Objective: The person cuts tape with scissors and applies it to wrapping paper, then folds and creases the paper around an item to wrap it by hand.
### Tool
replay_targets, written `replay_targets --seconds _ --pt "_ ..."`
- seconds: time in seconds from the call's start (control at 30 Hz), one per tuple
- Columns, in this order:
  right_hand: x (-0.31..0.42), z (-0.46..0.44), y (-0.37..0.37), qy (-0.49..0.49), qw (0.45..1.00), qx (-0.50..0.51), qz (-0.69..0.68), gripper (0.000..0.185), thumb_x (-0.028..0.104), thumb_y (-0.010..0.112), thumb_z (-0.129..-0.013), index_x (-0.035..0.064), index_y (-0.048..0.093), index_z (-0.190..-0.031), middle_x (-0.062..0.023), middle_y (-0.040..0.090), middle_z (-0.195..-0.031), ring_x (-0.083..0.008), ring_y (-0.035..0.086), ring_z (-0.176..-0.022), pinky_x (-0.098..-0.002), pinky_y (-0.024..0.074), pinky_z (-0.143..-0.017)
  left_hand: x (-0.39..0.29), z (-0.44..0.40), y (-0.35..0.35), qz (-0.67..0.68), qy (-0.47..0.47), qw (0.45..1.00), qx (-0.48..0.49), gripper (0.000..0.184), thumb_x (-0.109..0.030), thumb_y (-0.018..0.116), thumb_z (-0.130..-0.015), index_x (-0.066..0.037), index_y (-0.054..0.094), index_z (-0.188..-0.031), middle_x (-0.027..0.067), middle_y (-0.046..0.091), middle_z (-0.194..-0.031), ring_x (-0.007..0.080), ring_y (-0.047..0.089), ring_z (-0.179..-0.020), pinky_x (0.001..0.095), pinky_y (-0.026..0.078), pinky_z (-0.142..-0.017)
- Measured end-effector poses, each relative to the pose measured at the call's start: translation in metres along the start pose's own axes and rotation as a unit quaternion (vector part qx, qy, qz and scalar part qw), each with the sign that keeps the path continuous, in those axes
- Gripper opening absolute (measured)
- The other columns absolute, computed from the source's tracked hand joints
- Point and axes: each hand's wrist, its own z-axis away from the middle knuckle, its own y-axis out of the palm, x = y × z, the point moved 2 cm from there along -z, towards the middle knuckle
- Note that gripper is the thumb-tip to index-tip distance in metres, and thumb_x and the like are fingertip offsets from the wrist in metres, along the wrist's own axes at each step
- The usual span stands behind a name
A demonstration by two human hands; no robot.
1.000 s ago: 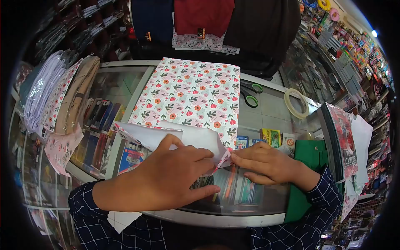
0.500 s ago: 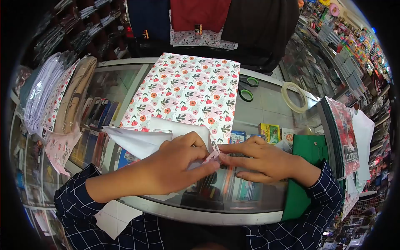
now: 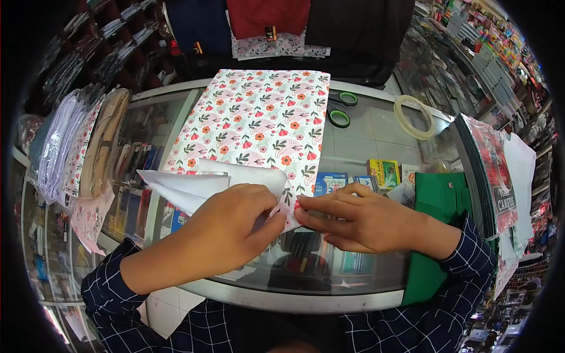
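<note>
Floral paper (image 3: 253,123) with a white inner side lies folded into a flat shape on the glass counter. Its near end is partly open, with white flaps standing up at the left. My left hand (image 3: 235,226) pinches the near edge of the paper between thumb and fingers. Just to the right, my right hand (image 3: 368,220) presses its fingertips together on the near right corner of the same paper. The fold between the two hands is narrow and partly hidden by the fingers.
Scissors with green-ringed handles (image 3: 339,119) lie right of the paper, and a tape roll (image 3: 414,117) lies farther right. Green cloth (image 3: 432,206) and a stack of books (image 3: 485,176) are at the right. Bagged garments (image 3: 65,147) stand at the left.
The view has shifted a little. Both hands have moved left with the near corner of the paper, which now lies flatter. The left flap stands more open than a second ago.
</note>
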Motion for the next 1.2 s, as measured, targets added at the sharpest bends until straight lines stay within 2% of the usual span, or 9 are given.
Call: replay_targets --seconds 0.1,0.2,0.33,0.53,0.63,0.73,0.83,0.93,1.2 --pt "0.000 0.001 -0.001 -0.003 1.000 -0.003 -0.017 0.059 0.018 0.061 -0.089 0.0123 0.043 -0.145 -0.0112 0.041 -0.147 -0.0233 0.054 -0.118 -0.0403 0.0403 -0.096 0.001 -0.002 0.005 -0.057 0.026 0.998 -0.020 0.034 -0.021 0.067 -0.088 0.000 0.049 -0.069 0.0138 0.050 -0.067 0.0320 0.051 -0.062 0.0403 0.038 -0.057" --pt "-0.003 0.001 -0.002 0.003 0.998 -0.008 -0.062 0.058 0.018 0.060 -0.089 0.0135 0.044 -0.144 -0.0115 0.042 -0.147 -0.0237 0.055 -0.118 -0.0410 0.0399 -0.097 0.003 -0.002 0.009 -0.111 0.030 0.992 -0.058 0.035 -0.021 0.069 -0.087 0.000 0.049 -0.067 0.0128 0.050 -0.065 0.0323 0.053 -0.063 0.0414 0.039 -0.056" --pt "-0.006 0.002 -0.001 0.011 0.996 0.004 -0.092 0.056 0.017 0.060 -0.089 0.0143 0.046 -0.143 -0.0118 0.042 -0.147 -0.0242 0.055 -0.120 -0.0412 0.0393 -0.099 0.005 -0.002 0.008 -0.087 0.009 0.995 -0.050 0.034 -0.019 0.071 -0.086 0.001 0.050 -0.068 0.0127 0.050 -0.068 0.0298 0.053 -0.062 0.0396 0.039 -0.056" --pt "-0.001 0.001 0.001 0.007 0.999 0.009 -0.043 0.055 0.019 0.059 -0.089 0.0143 0.046 -0.143 -0.0113 0.041 -0.148 -0.0235 0.051 -0.126 -0.0412 0.0379 -0.102 0.011 0.003 0.013 -0.042 -0.001 0.997 -0.065 0.029 -0.015 0.071 -0.086 0.003 0.052 -0.073 0.0128 0.048 -0.074 0.0272 0.051 -0.063 0.0381 0.040 -0.058" --pt "-0.002 0.000 0.002 0.015 0.998 -0.010 -0.053 0.047 0.019 0.057 -0.094 0.0162 0.051 -0.140 -0.0089 0.043 -0.148 -0.0218 0.058 -0.115 -0.0382 0.0383 -0.098 0.007 0.007 0.014 -0.071 -0.006 0.995 -0.077 0.027 -0.015 0.070 -0.086 0.003 0.052 -0.075 0.0128 0.049 -0.077 0.0276 0.052 -0.065 0.0382 0.041 -0.059" --pt "-0.003 0.000 0.002 0.048 0.992 -0.019 -0.118 0.046 0.018 0.057 -0.093 0.0157 0.052 -0.139 -0.0090 0.044 -0.147 -0.0222 0.058 -0.115 -0.0386 0.0377 -0.099 0.006 0.010 0.015 -0.079 -0.006 0.993 -0.091 0.025 -0.013 0.070 -0.087 0.003 0.053 -0.077 0.0128 0.050 -0.081 0.0283 0.052 -0.067 0.0382 0.042 -0.061" --pt "-0.001 -0.001 0.000 0.019 0.996 -0.009 -0.081 0.046 0.017 0.058 -0.092 0.0155 0.052 -0.137 -0.0094 0.045 -0.147 -0.0218 0.058 -0.115 -0.0390 0.0376 -0.099 0.006 0.012 0.018 -0.070 -0.006 0.992 -0.109 0.024 -0.012 0.070 -0.087 0.003 0.053 -0.078 0.0129 0.050 -0.082 0.0291 0.052 -0.069 0.0384 0.043 -0.062" --pt "0.000 -0.001 0.000 0.018 0.998 0.019 -0.056 0.057 0.016 0.058 -0.087 0.0133 0.046 -0.142 -0.0125 0.039 -0.149 -0.0269 0.050 -0.127 -0.0427 0.0370 -0.104 0.006 0.013 0.020 -0.081 -0.003 0.990 -0.117 0.023 -0.011 0.070 -0.086 0.003 0.053 -0.079 0.0131 0.050 -0.083 0.0298 0.052 -0.071 0.0388 0.043 -0.063" --pt "0.000 0.001 0.003 0.049 0.993 0.005 -0.107 0.063 0.017 0.059 -0.086 0.0143 0.040 -0.146 -0.0118 0.040 -0.149 -0.0308 0.053 -0.121 -0.0424 0.0370 -0.104 0.003 0.015 0.022 -0.152 0.005 0.980 -0.129 0.023 -0.010 0.070 -0.085 0.003 0.051 -0.081 0.0142 0.048 -0.086 0.0312 0.050 -0.079 0.0385 0.043 -0.070"
